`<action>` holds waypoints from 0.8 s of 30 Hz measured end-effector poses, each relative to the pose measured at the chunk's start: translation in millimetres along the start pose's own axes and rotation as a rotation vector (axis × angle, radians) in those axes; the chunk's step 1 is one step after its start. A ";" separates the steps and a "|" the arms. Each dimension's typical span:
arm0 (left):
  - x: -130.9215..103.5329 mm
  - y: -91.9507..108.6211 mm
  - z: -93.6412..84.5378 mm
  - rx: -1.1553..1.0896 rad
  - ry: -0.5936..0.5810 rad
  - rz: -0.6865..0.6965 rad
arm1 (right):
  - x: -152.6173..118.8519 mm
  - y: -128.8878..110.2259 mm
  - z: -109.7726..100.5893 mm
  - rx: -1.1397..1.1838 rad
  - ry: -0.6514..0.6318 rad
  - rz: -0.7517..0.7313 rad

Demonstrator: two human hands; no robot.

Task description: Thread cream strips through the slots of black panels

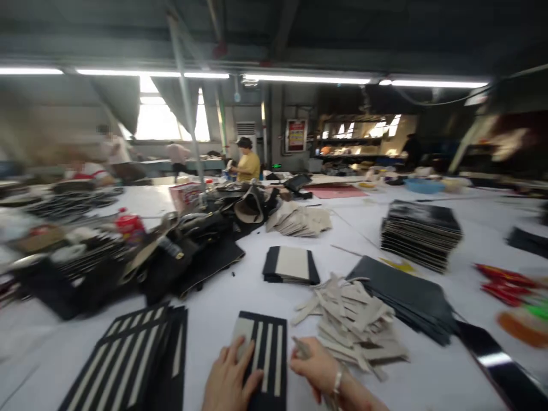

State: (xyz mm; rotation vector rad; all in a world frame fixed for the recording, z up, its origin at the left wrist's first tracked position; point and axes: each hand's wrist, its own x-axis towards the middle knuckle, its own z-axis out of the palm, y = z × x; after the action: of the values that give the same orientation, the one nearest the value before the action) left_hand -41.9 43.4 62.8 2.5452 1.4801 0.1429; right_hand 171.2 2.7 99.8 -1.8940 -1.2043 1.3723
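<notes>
A black panel with pale strips (268, 354) lies on the white table in front of me. My left hand (231, 374) rests flat on its left part with fingers spread, over a wider pale patch. Just off the panel's right edge, my right hand (314, 365) has its fingers closed round a thin greyish item (302, 347), too blurred to name. A bracelet circles the right wrist. Beside that hand is a loose heap of pale strips (351, 319). To the left stands a stack of similar striped black panels (124, 359).
Beyond are a small black-and-pale stack (291, 264), dark sheets (405, 294), a tall panel stack (419, 231) and pale pieces (299, 220). Black bags (192, 245) crowd the left. Red-handled tools (507, 282) lie right. Several people are farther back, one in a yellow top (249, 165).
</notes>
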 end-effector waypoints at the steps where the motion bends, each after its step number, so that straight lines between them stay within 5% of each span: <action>1: 0.8 1.1 -2.6 -0.033 -0.033 -0.034 | 4.3 7.2 1.1 -0.048 -0.014 -0.001; 9: 16.3 -0.8 -2.2 -0.214 -0.028 -0.131 | 42.1 38.6 11.6 -0.143 -0.039 -0.237; 19: 36.9 4.3 -9.1 -0.149 -0.112 -0.179 | 93.6 -58.9 29.5 -0.417 0.077 -0.280; 24: 33.8 5.2 5.4 -0.074 -0.129 -0.165 | 103.4 -89.1 52.5 -0.538 0.093 -0.168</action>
State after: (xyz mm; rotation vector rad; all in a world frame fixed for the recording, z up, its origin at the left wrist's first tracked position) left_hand -19.7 69.6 58.2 2.3160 1.5942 0.0089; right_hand 100.4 130.7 102.4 -2.1096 -1.7683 0.9178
